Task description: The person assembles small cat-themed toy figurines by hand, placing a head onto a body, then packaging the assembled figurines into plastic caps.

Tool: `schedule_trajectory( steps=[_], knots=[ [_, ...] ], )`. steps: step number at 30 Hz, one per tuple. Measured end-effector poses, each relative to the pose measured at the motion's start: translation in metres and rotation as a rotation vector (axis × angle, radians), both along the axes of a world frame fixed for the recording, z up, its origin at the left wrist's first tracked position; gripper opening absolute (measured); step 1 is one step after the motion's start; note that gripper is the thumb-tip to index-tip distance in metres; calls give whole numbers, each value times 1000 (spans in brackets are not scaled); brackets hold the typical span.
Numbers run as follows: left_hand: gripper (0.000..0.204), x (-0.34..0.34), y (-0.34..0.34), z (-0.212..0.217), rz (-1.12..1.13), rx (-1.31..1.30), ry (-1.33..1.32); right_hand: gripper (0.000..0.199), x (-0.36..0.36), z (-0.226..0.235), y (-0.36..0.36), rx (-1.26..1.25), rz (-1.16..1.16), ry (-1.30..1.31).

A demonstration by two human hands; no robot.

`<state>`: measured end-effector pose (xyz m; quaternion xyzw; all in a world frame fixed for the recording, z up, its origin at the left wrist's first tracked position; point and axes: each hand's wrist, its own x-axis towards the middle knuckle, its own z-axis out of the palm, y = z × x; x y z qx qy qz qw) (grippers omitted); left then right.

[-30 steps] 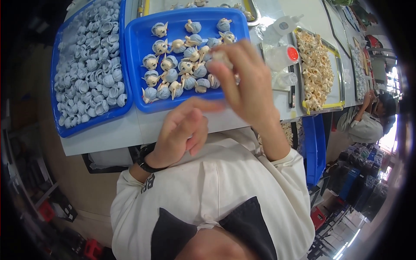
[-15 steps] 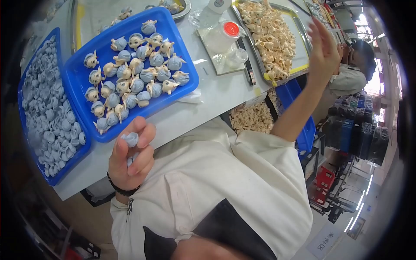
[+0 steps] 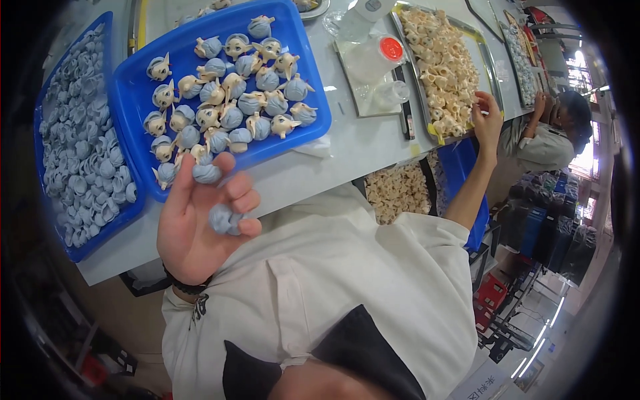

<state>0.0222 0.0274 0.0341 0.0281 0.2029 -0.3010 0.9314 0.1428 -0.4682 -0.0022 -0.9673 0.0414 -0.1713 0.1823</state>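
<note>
Bright centre; dark rim (fisheye-bent)

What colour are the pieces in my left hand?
The pieces in your left hand are greyish blue, best seen in the head view.

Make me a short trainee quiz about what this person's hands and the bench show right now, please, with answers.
1. Multiple choice: what does the left hand hold?
A) a bottle
B) blue-grey pieces
C) scissors

2. True or false: the right hand is nearer the metal tray of cream parts than the blue tray of doll heads.

3. Fill in the colour: the clear container beside the metal tray has a ____ lid.

Key: 1. B; 2. True; 3. red.
</note>
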Motion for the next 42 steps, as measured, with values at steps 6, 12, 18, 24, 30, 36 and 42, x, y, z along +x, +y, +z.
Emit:
schedule_trajectory(
  steps=[6, 12, 18, 24, 30, 36, 42],
  knots=[
    [44, -3, -4, -20, -113, 102, -371, 25, -42, 42, 77, 506, -20, -440],
    [39, -7, -14, -17, -94, 898, -813, 38, -90, 42, 267, 1376, 846, 96],
    [46, -9, -16, -11, -107, 781, -630, 35, -77, 39, 288, 965, 902, 108],
    [54, -7, -15, -15, -63, 749, -668, 36, -76, 41, 298, 791, 980, 91],
    [50, -5, -18, -15, -20, 715, -616, 33, -84, 52, 270, 633, 741, -224],
    [50, -7, -16, -24, 22, 714, -658, 22, -56, 24, 206, 459, 187, -313],
    [51, -7, -19, -21, 50, 716, -558, 20, -50, 11, 198, 449, 177, -263]
  ],
)
